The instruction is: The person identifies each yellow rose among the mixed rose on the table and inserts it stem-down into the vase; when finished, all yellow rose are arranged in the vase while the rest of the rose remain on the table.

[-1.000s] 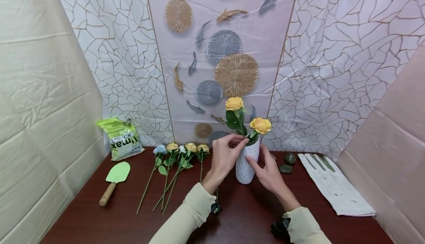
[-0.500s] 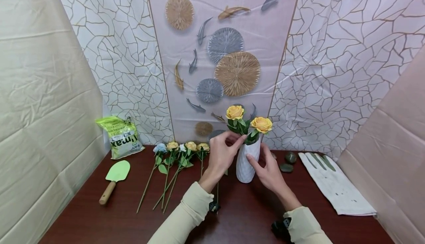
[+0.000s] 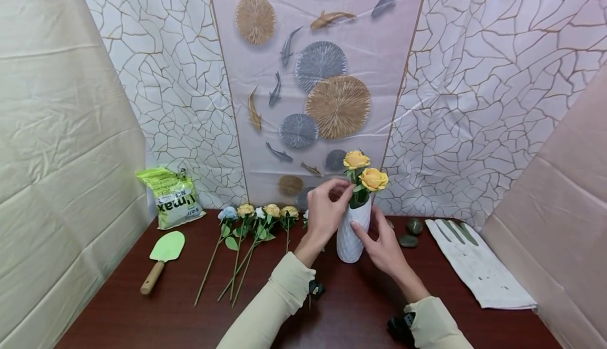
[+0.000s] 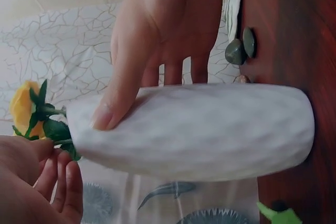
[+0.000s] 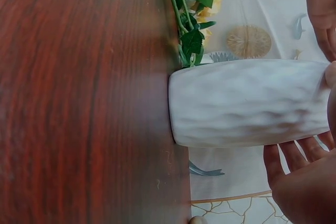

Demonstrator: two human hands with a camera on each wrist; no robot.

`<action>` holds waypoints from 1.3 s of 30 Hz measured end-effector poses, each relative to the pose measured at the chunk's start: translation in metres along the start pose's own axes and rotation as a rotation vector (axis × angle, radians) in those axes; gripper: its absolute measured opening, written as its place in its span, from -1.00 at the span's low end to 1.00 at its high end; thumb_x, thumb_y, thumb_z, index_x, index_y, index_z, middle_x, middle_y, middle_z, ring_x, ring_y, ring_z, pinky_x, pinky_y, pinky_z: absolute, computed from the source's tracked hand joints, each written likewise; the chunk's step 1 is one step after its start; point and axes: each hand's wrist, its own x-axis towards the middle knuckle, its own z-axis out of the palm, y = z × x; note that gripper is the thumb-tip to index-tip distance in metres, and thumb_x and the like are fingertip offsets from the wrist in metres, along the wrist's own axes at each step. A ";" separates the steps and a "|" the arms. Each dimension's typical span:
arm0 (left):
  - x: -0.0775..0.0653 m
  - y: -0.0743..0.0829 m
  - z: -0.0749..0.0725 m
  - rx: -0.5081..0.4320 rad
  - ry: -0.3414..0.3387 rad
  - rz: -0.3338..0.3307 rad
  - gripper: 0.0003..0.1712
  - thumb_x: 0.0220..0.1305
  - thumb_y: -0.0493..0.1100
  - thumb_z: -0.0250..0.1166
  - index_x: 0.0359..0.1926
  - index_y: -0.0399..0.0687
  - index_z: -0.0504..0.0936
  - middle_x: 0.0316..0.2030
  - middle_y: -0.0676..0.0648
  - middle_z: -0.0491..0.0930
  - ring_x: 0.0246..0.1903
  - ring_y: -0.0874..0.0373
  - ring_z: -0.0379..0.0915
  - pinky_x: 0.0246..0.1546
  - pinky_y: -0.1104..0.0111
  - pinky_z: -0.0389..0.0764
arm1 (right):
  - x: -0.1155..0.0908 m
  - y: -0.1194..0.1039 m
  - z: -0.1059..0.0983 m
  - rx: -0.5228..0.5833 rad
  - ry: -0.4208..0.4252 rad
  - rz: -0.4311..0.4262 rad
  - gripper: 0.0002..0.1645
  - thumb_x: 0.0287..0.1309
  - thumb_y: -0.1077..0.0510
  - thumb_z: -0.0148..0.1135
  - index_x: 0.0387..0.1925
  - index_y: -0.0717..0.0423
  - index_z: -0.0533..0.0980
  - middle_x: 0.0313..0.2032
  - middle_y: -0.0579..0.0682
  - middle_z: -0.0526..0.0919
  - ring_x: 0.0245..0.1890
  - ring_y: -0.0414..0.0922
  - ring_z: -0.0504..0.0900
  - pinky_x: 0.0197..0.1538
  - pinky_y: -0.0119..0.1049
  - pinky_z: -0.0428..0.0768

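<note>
A white textured vase [image 3: 350,243] stands upright on the dark red-brown table. My right hand [image 3: 388,249] grips its upper side, thumb in front and the other fingers round the far side, as the left wrist view also shows. Two yellow roses rise from the vase's mouth: a rear rose [image 3: 356,160] and a front rose [image 3: 374,179] close beside it. With thumb and fingertips my left hand [image 3: 326,212] pinches the rear rose's stem just above the rim. In the left wrist view that pinched stem [image 4: 63,141] enters the vase; its lower part is hidden inside.
Left of the vase lie several loose flowers, including a blue one [image 3: 228,213] and a yellow one [image 3: 272,211]. Farther left are a green trowel [image 3: 168,246] and a green-white bag [image 3: 176,199]. Dark stones [image 3: 414,226] and a white glove [image 3: 479,267] lie to the right.
The rear rose has sunk lower toward the vase, then shifted right against the front rose. My left hand has moved slightly up and right with it. Vase and right hand stay in place.
</note>
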 end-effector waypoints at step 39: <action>-0.051 -0.101 -0.144 0.301 -0.055 -0.275 -0.86 0.28 -0.18 0.40 -0.14 0.01 0.78 -0.29 0.06 0.78 -0.28 0.21 0.71 -0.24 0.32 0.75 | -0.002 0.001 0.001 -0.017 0.008 -0.005 -0.30 0.35 -0.13 0.25 0.41 -0.11 0.24 0.26 -0.03 0.52 0.25 -0.11 0.54 0.19 -0.10 0.59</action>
